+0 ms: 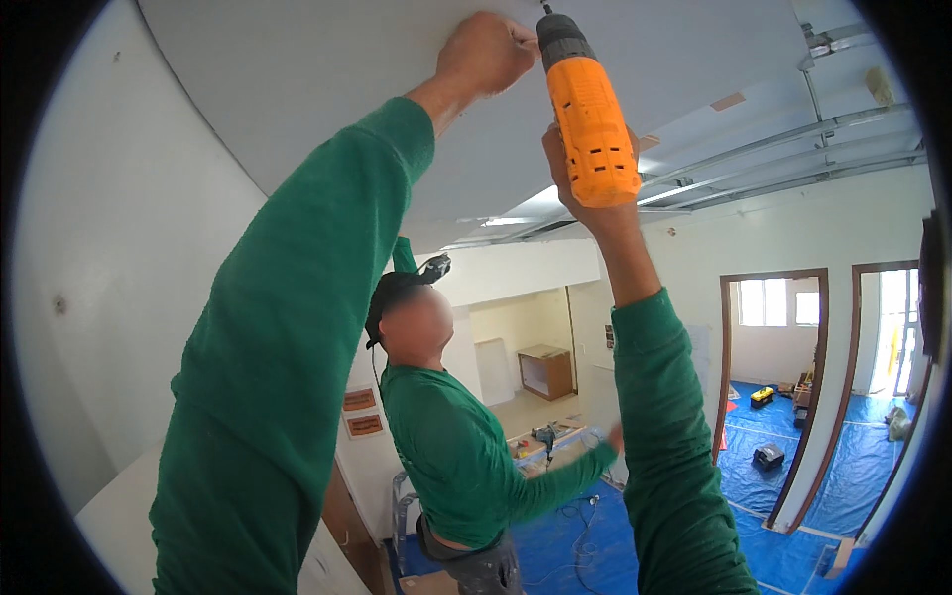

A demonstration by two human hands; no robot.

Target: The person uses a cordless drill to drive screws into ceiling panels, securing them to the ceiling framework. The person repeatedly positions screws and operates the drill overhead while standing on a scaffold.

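the orange drill (593,129) hides much of the right hand (558,164); the co-worker's outstretched hand (617,437) is blurred.

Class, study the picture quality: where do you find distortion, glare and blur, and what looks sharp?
In the head view, the wide lens makes the door frame lean and leaves black, curved corners; the window is washed out white; the co-worker's hand is smeared, probably by motion; the orange drill looks fairly sharp.
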